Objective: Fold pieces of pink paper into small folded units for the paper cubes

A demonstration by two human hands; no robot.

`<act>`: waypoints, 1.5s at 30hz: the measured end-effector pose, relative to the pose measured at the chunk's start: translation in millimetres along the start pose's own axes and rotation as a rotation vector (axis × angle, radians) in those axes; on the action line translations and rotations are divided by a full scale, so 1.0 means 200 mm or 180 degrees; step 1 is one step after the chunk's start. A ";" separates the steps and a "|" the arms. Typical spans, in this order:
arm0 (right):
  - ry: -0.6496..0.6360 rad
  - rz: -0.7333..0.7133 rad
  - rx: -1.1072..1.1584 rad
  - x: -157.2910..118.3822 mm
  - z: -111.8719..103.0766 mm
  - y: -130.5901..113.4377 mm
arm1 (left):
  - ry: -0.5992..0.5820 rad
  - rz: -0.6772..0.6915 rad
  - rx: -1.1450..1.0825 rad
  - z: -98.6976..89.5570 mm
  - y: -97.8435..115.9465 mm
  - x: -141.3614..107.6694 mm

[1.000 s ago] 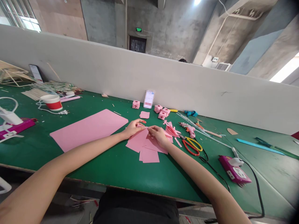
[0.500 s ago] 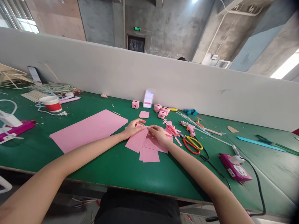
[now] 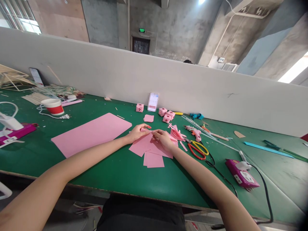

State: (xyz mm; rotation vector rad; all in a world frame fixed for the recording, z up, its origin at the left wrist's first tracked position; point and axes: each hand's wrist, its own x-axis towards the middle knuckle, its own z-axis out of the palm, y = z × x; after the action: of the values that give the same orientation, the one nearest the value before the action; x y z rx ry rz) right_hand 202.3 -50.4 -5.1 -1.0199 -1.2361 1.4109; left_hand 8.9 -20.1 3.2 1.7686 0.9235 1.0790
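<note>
There — pink paper [image 3: 140,148] lay on the green tabletop [image 3: 115,175], its visible length slanting near and left. Left hand [image 3: 137,133] curved over it, right hand [image 3: 162,139] bunched at its far end — I couldn't tell either grip. Pale partition [image 3: 108,72] behind, concrete wall [image 3: 175,32] beyond.

Green tabletop [image 3: 120,175], large pink sheet [image 3: 92,134], smaller pink papers [image 3: 154,157], pink cubes [image 3: 166,118], scissors [image 3: 189,141], white-and-red cup [image 3: 54,107]

Scissors [image 3: 192,143] right of paper pieces [image 3: 155,160]
</note>
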 end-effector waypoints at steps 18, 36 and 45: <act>0.0043 -0.0184 -0.0267 0.00 -0.01 0.02 | -0.0120 -0.0096 0.0071 0.00 0.00 0.00; 0.0047 -0.0212 -0.0366 0.00 -0.01 0.04 | -0.0261 -0.0062 0.0481 0.01 -0.01 0.01; 0.0017 -0.0152 -0.0287 0.01 -0.01 0.03 | -0.0314 -0.0020 0.0668 0.01 -0.01 0.01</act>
State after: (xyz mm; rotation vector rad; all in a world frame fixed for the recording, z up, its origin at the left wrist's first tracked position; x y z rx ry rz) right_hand 203.4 -48.8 -11.5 -1.0478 -1.3218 1.3252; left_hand 10.1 -18.9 2.1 1.9699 1.0103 0.9087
